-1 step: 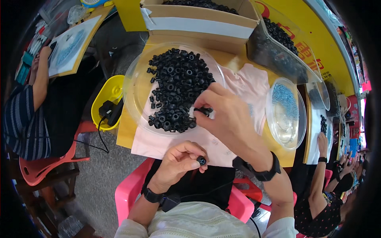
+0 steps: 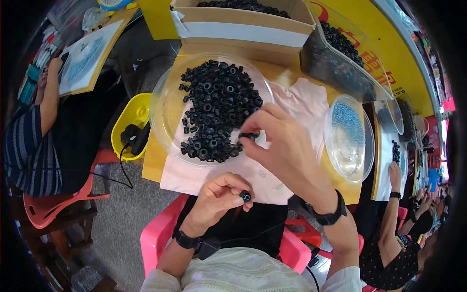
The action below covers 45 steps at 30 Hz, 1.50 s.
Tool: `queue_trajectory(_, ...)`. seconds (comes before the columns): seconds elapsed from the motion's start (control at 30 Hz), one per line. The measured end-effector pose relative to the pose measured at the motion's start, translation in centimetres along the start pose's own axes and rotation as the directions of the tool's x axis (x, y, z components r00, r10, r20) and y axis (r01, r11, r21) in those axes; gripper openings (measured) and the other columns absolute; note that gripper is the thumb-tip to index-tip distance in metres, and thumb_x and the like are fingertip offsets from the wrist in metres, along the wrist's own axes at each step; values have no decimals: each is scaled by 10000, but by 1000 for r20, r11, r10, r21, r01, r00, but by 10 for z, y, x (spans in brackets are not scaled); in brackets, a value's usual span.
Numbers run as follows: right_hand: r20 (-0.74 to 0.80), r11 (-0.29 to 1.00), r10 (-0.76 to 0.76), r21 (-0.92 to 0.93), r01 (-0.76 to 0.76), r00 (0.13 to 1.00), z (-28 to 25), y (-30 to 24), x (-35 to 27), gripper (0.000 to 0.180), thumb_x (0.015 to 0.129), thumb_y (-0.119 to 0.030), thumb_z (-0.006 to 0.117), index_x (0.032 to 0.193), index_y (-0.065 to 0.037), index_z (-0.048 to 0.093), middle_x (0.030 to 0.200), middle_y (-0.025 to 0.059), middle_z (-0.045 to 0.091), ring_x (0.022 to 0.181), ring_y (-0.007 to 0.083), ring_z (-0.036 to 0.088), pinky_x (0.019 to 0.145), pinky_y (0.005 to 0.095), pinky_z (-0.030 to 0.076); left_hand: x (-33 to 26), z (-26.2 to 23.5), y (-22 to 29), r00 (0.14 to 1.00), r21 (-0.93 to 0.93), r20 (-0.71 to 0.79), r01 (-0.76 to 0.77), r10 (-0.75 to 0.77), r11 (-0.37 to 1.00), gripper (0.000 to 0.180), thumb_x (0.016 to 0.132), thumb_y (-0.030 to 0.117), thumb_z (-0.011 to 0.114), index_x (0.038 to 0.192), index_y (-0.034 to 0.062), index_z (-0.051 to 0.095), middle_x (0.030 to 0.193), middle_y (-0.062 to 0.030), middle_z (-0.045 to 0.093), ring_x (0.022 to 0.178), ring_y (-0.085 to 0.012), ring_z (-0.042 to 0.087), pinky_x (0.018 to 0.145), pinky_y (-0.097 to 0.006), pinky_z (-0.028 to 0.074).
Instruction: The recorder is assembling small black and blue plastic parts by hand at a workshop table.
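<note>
Nearest the camera, the left hand (image 2: pixel 219 197) sits low over the person's lap, its fingers curled shut around a small black ring-shaped part (image 2: pixel 245 196) that shows between thumb and forefinger, with a bluish dot in its hole. A black wristband (image 2: pixel 186 240) circles that wrist. Just beyond it, the right hand (image 2: pixel 284 146) reaches forward over the near edge of the table (image 2: pixel 151 160), thumb and forefinger closed in a pinch on another black part (image 2: pixel 249 136) at the near right side of the heap. This wrist wears a black watch (image 2: pixel 327 214). Against the earlier frame nothing has visibly changed: both hands keep the same places and the same grips, and the heap looks undisturbed. The heap of black ring parts (image 2: pixel 216 109) lies in a wide clear round dish (image 2: pixel 163 109), which stands on a pale pink cloth (image 2: pixel 301 104) spread on the table. To the right, a second clear dish (image 2: pixel 348 143) holds small light blue pieces (image 2: pixel 348 121). At the table's left edge hangs a yellow tub (image 2: pixel 127 119) with a black device and cable in it. Farther back stand a cardboard box (image 2: pixel 243 22) and a clear bin (image 2: pixel 335 58), both filled with more black parts. At the far left a person in a striped sleeve (image 2: pixel 29 146) sits on a red chair (image 2: pixel 53 207).
</note>
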State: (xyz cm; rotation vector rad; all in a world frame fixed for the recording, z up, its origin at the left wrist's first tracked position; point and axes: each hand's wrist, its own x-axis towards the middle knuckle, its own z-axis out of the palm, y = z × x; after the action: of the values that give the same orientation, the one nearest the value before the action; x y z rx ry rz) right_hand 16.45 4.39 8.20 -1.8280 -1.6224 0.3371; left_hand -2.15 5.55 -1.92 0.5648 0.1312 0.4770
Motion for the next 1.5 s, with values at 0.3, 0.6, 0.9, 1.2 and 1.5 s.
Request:
queue_trajectory(0.3,-33,914,354,223,-338,935,-52,15,-114,140,835,-9,708,951,5,632,890,78,674,775,158,680,663,268,560,-1,9,-3,994,112,-97,-45,56,993,182,896,60,639,1060,-4,592,973,-134,636,795,-175,627,714,-296,523)
queue_trajectory(0.6,-11,650,545,638,-413,839,-45,22,-174,189,872,25,685,1059,17,665,944,56,665,823,109,649,721,246,542,-5,55,-27,997,120,-16,72,-71,990,195,904,-9,620,1095,-30,585,1043,-166,670,871,-197,691,790,-300,563)
queue_trajectory(0.9,44,458,450,846,-273,892,-56,4,-188,212,871,32,698,1076,48,645,999,68,658,853,105,661,737,217,545,-9,78,-45,984,53,-78,165,-160,985,203,915,7,644,1101,-39,577,1083,-185,671,945,-221,700,852,-327,584)
queue_trajectory(1.2,-110,640,279,762,-99,954,-44,-14,-184,176,879,67,664,1053,48,660,981,108,665,843,160,706,715,246,567,-17,80,-46,992,89,-46,117,-114,989,240,875,-48,670,1103,-45,595,1056,-164,684,918,-211,707,853,-322,584)
queue_trajectory(1.5,-137,803,207,589,-89,969,-41,-22,-187,221,840,96,679,1048,21,666,960,114,656,844,173,716,700,252,577,-25,80,-44,993,163,-73,99,-88,982,230,885,-79,642,1113,-51,626,1053,-140,681,958,-204,689,881,-332,577)
